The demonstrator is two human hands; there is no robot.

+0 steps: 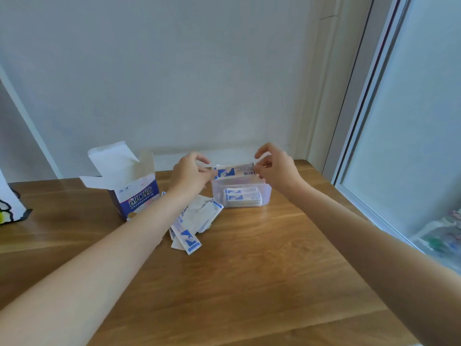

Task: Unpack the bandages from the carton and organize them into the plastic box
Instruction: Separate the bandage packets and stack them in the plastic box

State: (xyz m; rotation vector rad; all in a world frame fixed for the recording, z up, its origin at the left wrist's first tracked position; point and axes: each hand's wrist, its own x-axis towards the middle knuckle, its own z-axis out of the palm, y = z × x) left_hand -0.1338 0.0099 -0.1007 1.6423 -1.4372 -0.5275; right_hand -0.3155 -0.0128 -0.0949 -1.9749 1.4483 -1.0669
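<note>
Wooden table (249, 283) runs up to a pale wall, a window at the right. Above the clear plastic box (241, 194), the left hand (190, 174) and right hand (275, 166) each pinch one end of a wrapped bandage (234, 171), held level over the opening. More bandages lie stacked inside. Loose ones (193, 221) sit heaped just left of the box, beside the opened carton (132, 186).

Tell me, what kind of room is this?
Probably a room in someone's home, though I can't be sure. There's a wooden table pushed against a plain white wall, and a sliding glass door on the right. It's ordinary household stuff, not a shop or a clinic.
</note>
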